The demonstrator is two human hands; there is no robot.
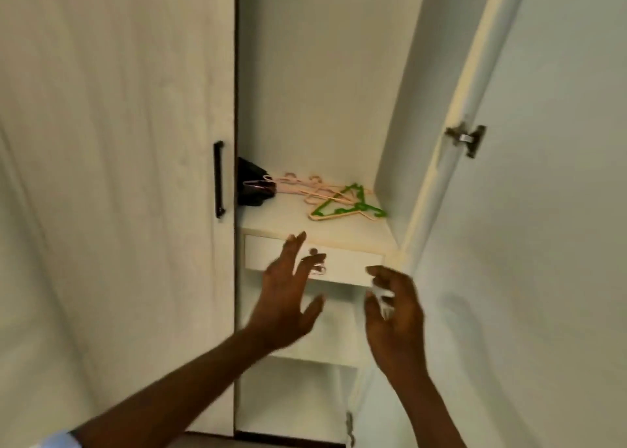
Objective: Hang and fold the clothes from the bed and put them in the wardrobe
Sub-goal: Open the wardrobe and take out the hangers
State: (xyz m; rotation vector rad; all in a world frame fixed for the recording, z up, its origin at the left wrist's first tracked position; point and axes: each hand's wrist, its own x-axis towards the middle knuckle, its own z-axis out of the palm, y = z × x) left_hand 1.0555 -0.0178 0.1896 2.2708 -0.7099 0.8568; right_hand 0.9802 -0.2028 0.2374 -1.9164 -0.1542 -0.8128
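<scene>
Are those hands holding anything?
The left hand holds nothing. The right hand curls its fingers near something small and whitish, too blurred to tell whether it's held.

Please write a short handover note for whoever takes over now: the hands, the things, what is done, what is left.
Left hand open, in front of the drawer under the shelf.
Right hand loosely curled; whether it holds something is unclear.
Hangers, pink and green, lie loose on the shelf beside a dark bundle.
Right door is open.
No garment hung in view; bed unseen. Hanging and folding remain.
</scene>
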